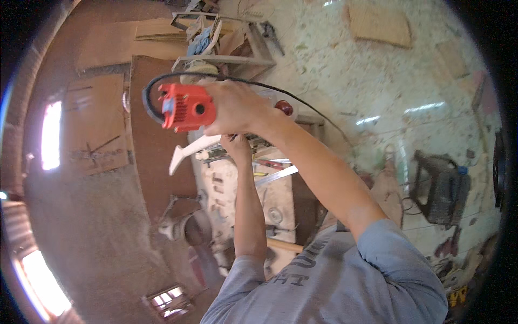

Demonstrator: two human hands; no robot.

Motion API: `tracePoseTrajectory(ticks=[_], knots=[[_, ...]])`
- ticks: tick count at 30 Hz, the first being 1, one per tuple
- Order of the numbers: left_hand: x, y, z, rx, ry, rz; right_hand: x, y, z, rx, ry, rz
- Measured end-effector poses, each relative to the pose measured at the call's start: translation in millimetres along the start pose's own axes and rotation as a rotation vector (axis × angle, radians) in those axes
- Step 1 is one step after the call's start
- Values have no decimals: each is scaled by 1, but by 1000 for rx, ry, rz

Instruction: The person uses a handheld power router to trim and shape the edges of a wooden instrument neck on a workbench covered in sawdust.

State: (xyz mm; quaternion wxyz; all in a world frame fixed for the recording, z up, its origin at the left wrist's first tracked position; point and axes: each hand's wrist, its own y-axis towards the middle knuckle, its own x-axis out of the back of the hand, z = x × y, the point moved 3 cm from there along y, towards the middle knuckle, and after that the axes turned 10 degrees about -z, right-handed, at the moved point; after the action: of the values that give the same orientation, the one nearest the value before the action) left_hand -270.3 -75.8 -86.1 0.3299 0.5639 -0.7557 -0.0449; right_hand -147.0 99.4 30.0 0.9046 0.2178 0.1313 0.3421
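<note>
My right hand point(237, 105) is wrapped round a red corded power tool point(190, 108), held up over the left part of the workbench. A black cord point(259, 85) loops from the tool and trails off to the right. Below it, the fingers of my left hand point(237, 148) are closed at the right end of a pale, angled wooden piece point(189, 150), which sticks out leftward with a flared tip. My right hand and the tool hide part of that piece. The working end of the tool is out of sight.
The cluttered workbench point(252, 200) holds a metal straight strip point(277, 175) and small tools. A dark red round object point(284, 107) sits beyond my right forearm. A wooden frame point(259, 48) stands at the back, a brown board point(156, 124) at left, and a dark plastic stool-like object point(440, 186) at right.
</note>
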Motion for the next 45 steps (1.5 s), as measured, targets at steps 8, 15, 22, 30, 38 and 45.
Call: tracePoseTrajectory(ticks=[8, 15, 22, 30, 38, 45], knots=[[18, -23, -3, 266, 13, -101, -13, -1, -9, -58, 171, 52], [45, -50, -13, 241, 228, -164, -13, -4, -11, 33, -24, -205], [63, -65, -20, 240, 328, -214, -9, -3, -10, 45, 24, 5], [70, -70, -23, 258, 351, -241, -14, -3, -8, 94, 26, 47], [67, -64, -20, 276, 354, -226, -17, -1, -10, 86, 49, 14], [66, -62, -19, 293, 342, -224, -17, -1, -13, 88, 87, -7]])
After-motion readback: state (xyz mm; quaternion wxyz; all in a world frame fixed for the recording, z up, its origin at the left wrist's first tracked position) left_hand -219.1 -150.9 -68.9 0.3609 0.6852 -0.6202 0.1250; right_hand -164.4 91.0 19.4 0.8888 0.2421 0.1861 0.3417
